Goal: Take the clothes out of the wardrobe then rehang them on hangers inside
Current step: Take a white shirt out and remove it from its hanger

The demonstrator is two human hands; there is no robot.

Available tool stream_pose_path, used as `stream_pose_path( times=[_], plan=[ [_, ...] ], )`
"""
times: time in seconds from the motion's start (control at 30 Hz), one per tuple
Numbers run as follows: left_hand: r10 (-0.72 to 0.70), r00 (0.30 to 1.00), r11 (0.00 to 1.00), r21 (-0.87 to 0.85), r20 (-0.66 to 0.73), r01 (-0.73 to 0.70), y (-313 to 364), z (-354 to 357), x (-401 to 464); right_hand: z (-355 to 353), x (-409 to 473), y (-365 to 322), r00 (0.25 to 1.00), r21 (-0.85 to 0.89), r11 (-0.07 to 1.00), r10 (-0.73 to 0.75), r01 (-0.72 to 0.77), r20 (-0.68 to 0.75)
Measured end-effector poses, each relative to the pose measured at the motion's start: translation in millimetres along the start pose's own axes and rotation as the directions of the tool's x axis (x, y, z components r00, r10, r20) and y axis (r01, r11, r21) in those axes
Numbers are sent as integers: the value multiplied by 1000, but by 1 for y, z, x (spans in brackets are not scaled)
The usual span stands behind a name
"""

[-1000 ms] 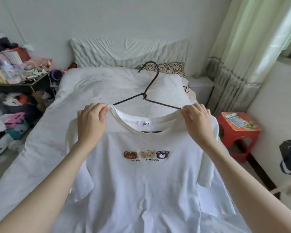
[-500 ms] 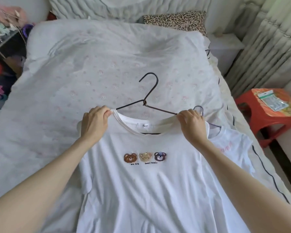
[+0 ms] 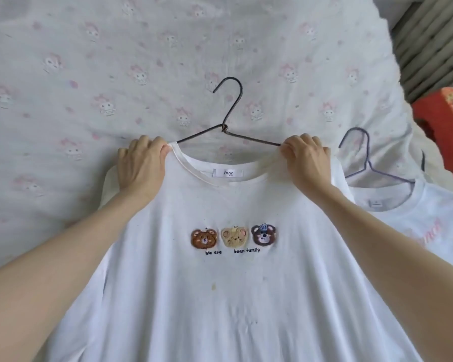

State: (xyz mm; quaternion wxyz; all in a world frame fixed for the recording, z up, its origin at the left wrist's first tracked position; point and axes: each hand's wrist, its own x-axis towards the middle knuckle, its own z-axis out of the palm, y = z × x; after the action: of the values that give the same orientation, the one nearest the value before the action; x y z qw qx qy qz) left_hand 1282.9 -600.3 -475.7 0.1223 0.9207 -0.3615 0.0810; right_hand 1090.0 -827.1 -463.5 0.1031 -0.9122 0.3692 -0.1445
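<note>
White T-shirt (image 3: 220, 296) with three bear faces (image 3: 233, 235) stitched across the chest lies flat on the bed (image 3: 89, 74), front up, spread toward the near edge. A dark wire hanger (image 3: 226, 126) sits inside its neck opening, the hook pointing toward the far side of the bed. The left hand (image 3: 141, 168) grips the shirt's left shoulder beside the collar, fingers curled over the cloth. The right hand (image 3: 307, 163) grips the right shoulder the same way, where the hanger's arm goes under the fabric. Just beside it, toward the bed's right edge, lies a second white shirt (image 3: 416, 226) on a purple hanger (image 3: 366, 163). Beyond that edge stands a red stool (image 3: 434, 118).
</note>
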Motion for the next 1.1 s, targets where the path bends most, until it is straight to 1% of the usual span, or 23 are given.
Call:
stream_pose_path(
  times=[0.17, 0.27, 0.3, 0.37, 0.4, 0.47, 0.57, 0.63, 0.73, 0.83, 0.93, 1.0, 1.03, 1.1],
  plan=[
    [-83, 995, 996, 46, 64, 80, -10, 48, -11, 49, -8, 8, 994, -74, 996, 64, -57, 91],
    [-99, 995, 995, 6, 32, 99, -3, 53, -25, 57, -24, 1, 985, -29, 987, 162, -161, 53],
    [-95, 995, 995, -14, 28, 95, -1, 53, -32, 58, -33, -3, 988, -2, 988, 153, -153, 34],
    [-59, 997, 997, -46, 44, 61, 4, 50, -54, 60, -58, -11, 997, 24, 997, 73, -73, 22],
    [-31, 997, 998, -58, 71, 35, 7, 48, -68, 61, -75, -14, 999, 25, 999, 37, -37, 36],
    [20, 988, 997, -78, 156, -8, 15, 47, -104, 64, -112, -18, 994, 26, 1000, -14, 12, 110],
    [117, 940, 993, -14, 320, -119, 22, 45, -170, 67, -175, -18, 964, -9, 997, -69, 74, 257],
    [136, 908, 986, 36, 396, -164, 23, 42, -211, 66, -220, -18, 941, -63, 994, -68, 94, 332],
    [118, 889, 987, 45, 442, -154, 29, 26, -256, 56, -284, -22, 904, -57, 996, -36, 67, 427],
    [140, 867, 985, 22, 479, -171, 44, 0, -300, 33, -345, -27, 862, -76, 996, -9, 55, 507],
    [179, 834, 977, 5, 522, -213, 51, -25, -349, 9, -395, -32, 828, -110, 994, 79, -20, 555],
    [213, 792, 970, -25, 573, -243, 49, -39, -381, -3, -423, -35, 811, -129, 990, 114, -48, 573],
    [244, 760, 962, -55, 603, -266, 47, -46, -398, -10, -437, -37, 803, -139, 989, 130, -59, 581],
    [281, 670, 948, -92, 687, -304, 42, -61, -428, -25, -462, -40, 783, -149, 984, 169, -98, 599]
  ],
)
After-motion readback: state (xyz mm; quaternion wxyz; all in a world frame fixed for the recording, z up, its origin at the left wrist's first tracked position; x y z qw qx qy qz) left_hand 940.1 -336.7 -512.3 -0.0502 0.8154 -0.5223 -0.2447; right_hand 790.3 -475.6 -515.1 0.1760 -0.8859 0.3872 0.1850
